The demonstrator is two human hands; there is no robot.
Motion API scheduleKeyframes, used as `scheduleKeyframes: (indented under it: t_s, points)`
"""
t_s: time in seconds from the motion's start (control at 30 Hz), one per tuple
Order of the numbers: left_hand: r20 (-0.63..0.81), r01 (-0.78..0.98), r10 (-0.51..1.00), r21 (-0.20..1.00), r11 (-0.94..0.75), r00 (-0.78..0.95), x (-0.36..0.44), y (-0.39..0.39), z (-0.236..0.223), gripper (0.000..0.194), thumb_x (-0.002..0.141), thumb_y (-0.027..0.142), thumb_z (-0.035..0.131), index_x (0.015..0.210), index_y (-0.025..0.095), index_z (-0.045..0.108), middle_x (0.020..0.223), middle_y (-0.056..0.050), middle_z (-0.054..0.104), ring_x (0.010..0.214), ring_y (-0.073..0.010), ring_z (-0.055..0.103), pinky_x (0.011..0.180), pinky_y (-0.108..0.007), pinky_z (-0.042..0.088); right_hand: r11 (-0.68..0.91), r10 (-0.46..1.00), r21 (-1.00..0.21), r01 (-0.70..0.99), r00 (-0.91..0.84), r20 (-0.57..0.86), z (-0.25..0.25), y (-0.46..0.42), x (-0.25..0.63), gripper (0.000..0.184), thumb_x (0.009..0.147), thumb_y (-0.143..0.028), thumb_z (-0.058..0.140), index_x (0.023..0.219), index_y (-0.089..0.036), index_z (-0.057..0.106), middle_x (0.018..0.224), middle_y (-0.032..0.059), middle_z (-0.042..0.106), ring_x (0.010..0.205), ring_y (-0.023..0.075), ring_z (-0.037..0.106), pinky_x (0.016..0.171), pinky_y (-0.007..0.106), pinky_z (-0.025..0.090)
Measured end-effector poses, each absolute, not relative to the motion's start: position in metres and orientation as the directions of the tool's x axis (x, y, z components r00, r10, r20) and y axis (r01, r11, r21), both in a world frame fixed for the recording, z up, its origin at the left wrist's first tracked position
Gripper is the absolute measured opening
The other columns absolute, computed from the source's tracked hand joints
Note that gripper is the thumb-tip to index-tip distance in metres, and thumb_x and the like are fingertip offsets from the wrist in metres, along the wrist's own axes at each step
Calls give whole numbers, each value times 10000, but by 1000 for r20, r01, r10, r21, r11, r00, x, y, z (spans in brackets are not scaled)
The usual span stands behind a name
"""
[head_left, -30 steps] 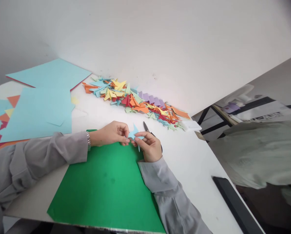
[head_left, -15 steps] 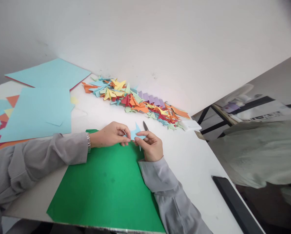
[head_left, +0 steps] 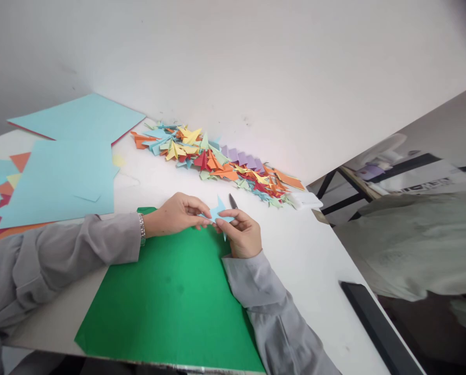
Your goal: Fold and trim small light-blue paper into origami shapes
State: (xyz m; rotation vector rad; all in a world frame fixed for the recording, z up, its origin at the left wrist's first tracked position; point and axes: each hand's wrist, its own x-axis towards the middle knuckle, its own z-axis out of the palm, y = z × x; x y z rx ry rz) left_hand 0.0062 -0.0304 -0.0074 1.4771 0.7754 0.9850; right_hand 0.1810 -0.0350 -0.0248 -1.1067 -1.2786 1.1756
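Between my two hands is a small light-blue folded paper piece (head_left: 219,207) with pointed tips, held just above the far edge of a green sheet (head_left: 170,297). My left hand (head_left: 176,214) pinches its left side between thumb and fingers. On the right side, my right hand (head_left: 240,232) grips it with thumb and forefinger. Part of the paper is hidden behind my fingers. Just beyond my right hand lies a dark pen-like object (head_left: 233,201), partly covered by the fingers.
A long pile of colourful folded paper pieces (head_left: 217,161) runs along the wall. Light-blue sheets (head_left: 61,182) and coloured scraps lie at left. A white object (head_left: 305,200) sits at the pile's right end, and a black bar (head_left: 377,323) lies along the right table edge.
My left hand has shifted slightly right, its fingertips closer to my right hand on the blue paper. Everything else looks the same.
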Motion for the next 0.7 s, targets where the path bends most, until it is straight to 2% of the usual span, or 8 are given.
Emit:
scheduleKeyframes:
  t_s: [0.13, 0.33, 0.47, 0.6, 0.7]
  points:
    - [137, -30, 893, 990, -138, 429, 7, -31, -7, 118, 649, 202, 669, 727, 113, 662, 681, -43, 647, 563, -102, 594, 549, -216, 509, 120, 992, -992, 30, -33, 119, -26, -35, 181, 256, 533, -302, 751, 713, -175, 621, 407, -44, 565, 372, 101, 515, 370, 204, 350]
    - [119, -2, 899, 992, -130, 421, 8, -32, -4, 55, 666, 164, 643, 694, 117, 638, 638, -29, 644, 545, -95, 595, 531, -202, 499, 162, 987, -982, 99, -1, 163, -24, -38, 178, 240, 540, -308, 745, 693, -172, 619, 354, -95, 398, 317, 54, 348, 340, 191, 219]
    - [67, -3, 910, 997, -72, 409, 9, -32, -1, 49, 675, 142, 634, 690, 104, 606, 581, -21, 629, 524, -93, 590, 527, -206, 492, 189, 982, -976, 108, 2, 190, -19, -42, 175, 210, 562, -289, 731, 693, -167, 623, 362, -100, 366, 325, 40, 276, 351, 197, 172]
    - [47, -15, 902, 999, -45, 429, 9, -32, 0, 64, 665, 137, 641, 701, 98, 605, 586, -25, 629, 537, -96, 594, 535, -209, 494, 202, 979, -973, 112, -1, 203, -17, -44, 174, 195, 555, -261, 737, 675, -165, 617, 359, -110, 328, 331, 32, 234, 356, 196, 143]
    - [75, -35, 891, 997, -66, 447, 8, -32, -2, 106, 643, 141, 661, 734, 98, 630, 627, -29, 635, 558, -99, 597, 556, -219, 500, 177, 984, -979, 106, 1, 178, -17, -44, 174, 216, 548, -285, 744, 679, -169, 617, 351, -102, 358, 326, 42, 279, 355, 197, 173]
